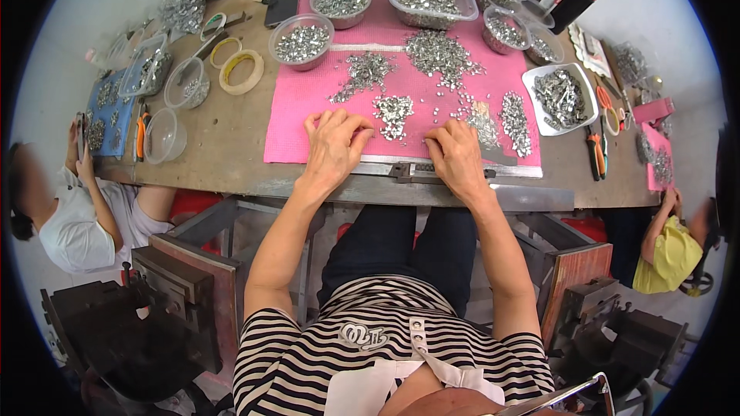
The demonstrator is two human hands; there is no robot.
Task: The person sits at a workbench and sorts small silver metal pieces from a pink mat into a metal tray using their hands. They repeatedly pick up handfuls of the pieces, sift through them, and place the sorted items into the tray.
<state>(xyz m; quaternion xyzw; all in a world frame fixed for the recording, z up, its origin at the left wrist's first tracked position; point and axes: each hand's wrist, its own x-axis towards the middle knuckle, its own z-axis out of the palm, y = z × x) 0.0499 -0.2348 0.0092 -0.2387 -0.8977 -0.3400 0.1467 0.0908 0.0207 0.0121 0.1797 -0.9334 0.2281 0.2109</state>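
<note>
I see the left hand (336, 141) and right hand (456, 151) with fingers curled; whether they grip anything, I can't tell. The silver bits (394, 114), at the left's two o'clock, seem light, stiff, slippery: pinch opposite edges.

I'm standing in what is looking like a small-parts workshop: metal bits (443, 54) are lying heaped beyond the left grip (333, 145) and right grip (459, 156), plastic tubs (304, 66) are holding more farther out, pliers (597, 157) are resting right of the right grip, and other people (85, 227) are sitting well out on both sides.
</note>
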